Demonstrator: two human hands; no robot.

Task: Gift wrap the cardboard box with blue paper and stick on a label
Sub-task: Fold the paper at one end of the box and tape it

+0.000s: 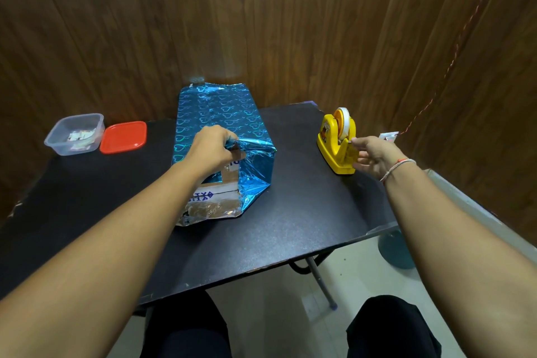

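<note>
On black table (290, 212): left hand (212, 148) pinches blue paper (220, 113) flap over cardboard box (216, 183); right hand (374, 155) fingers grasp tape at yellow dispenser (337, 142). Risk: flap springs open, light dispenser drags sideways.

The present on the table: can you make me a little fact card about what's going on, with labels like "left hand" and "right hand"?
box: cardboard box on the black table, near end still showing
paper: shiny blue paper with hearts covers the top and sides
left hand: left hand holds a folded paper flap down at the near top edge
right hand: right hand at the yellow tape dispenser, fingers at the cutter
other things: clear tub with small items, red lid beside it
</note>
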